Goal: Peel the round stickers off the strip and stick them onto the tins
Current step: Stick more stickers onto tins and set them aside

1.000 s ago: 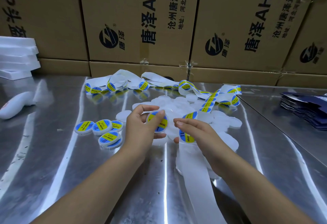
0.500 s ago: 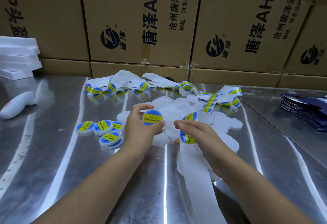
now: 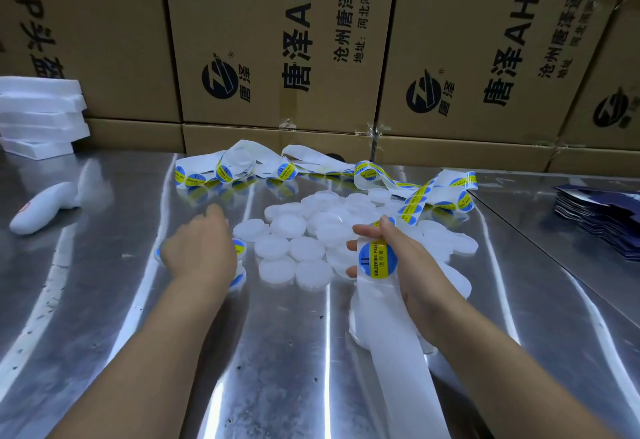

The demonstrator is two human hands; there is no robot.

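Left hand (image 3: pixel 199 252) now over labelled tins (image 3: pixel 239 248), right hand (image 3: pixel 415 265) gripping strip (image 3: pixel 391 334)

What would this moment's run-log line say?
left hand over labelled tins, grip hidden | right hand pinches strip, sticker on it unpeeled | plain tins heaped between hands

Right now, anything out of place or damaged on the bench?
Mostly the sticker strip: it lies twisted and looped across the back of the table rather than flat, running through the right hand. The bare tins are a loose heap. Nothing looks spilled or damaged.
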